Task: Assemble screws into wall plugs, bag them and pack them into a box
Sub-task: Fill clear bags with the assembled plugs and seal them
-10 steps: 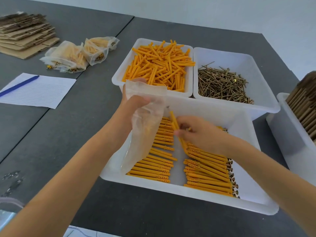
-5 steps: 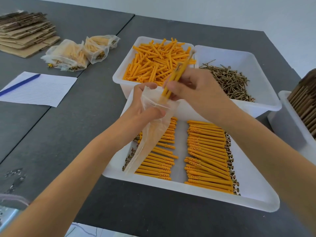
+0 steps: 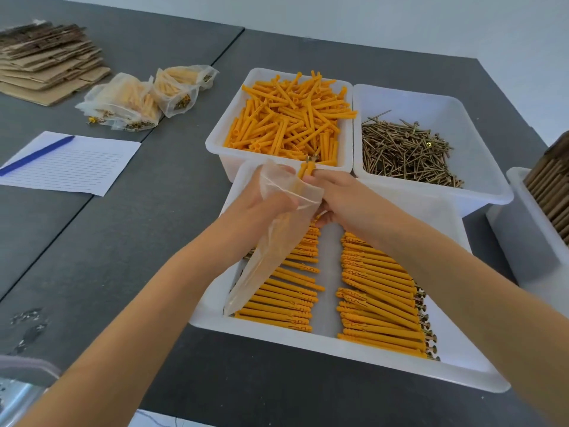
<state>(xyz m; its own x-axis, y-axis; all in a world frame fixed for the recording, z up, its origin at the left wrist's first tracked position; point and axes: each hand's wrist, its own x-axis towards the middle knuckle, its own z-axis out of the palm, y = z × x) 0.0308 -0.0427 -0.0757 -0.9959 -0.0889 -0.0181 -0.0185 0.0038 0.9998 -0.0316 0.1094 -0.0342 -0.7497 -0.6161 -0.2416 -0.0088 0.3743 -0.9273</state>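
**A:** What are the hands doing?

**B:** The left hand (image 3: pixel 261 200) grips the mouth of a clear plastic bag (image 3: pixel 271 241), fingers curled round its rim. The bag hangs down and to the left, over the near tray. The right hand (image 3: pixel 341 198) pinches a small bunch of assembled plugs (image 3: pixel 303 174), orange with screw heads showing at the top, and holds them upright at the bag's opening. Their lower ends are already inside the bag.

**A:** Where is the rest of the work?

**B:** Directly below the hands sits a white tray (image 3: pixel 338 349) on the dark grey bench (image 3: pixel 123 241). It holds two neat rows of finished plugs (image 3: pixel 378 303), lying side by side, screw heads pointing right in the right-hand row. Behind it stand two white bins touching each other: the left bin (image 3: pixel 215 143) is heaped with loose orange wall plugs (image 3: pixel 289 118), the right bin (image 3: pixel 480 192) holds a pile of brass-coloured screws (image 3: pixel 406 152).

**A:** Anything else on the bench?

**B:** Far left, several filled bags (image 3: pixel 144 100) lie together, near a stack of flat cardboard (image 3: pixel 46 66). Closer in, a lined sheet of paper (image 3: pixel 70 164) carries a blue pen (image 3: pixel 37 155). At the right edge, another white bin (image 3: pixel 523 241) holds brown cardboard pieces standing on edge.
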